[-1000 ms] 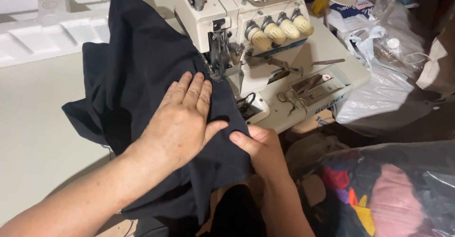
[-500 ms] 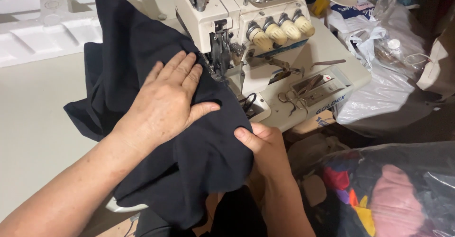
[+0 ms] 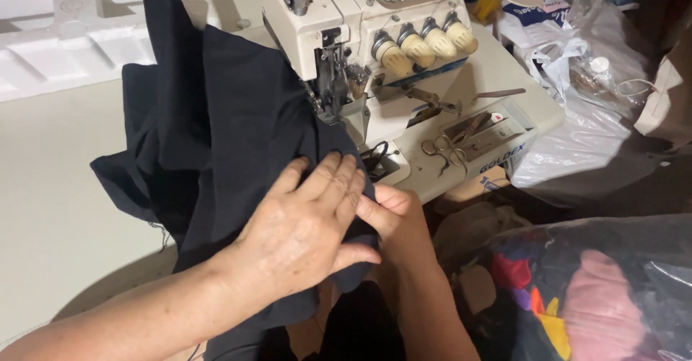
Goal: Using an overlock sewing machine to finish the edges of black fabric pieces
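folded cloth [image 3: 216, 123]: plain navy-black
boxy sewing machine [image 3: 404, 58]: cream, four pale yellow knobs
crumpled plastic bag [image 3: 584, 116]: clear-white
flat table top [image 3: 50, 159]: pale beige

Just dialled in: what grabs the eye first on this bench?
A big dark navy fabric piece drapes mid-table, its edge under the presser foot of the cream overlock sewing machine at top centre. The left hand lies flat on the cloth; the right hand pinches its edge beside it.
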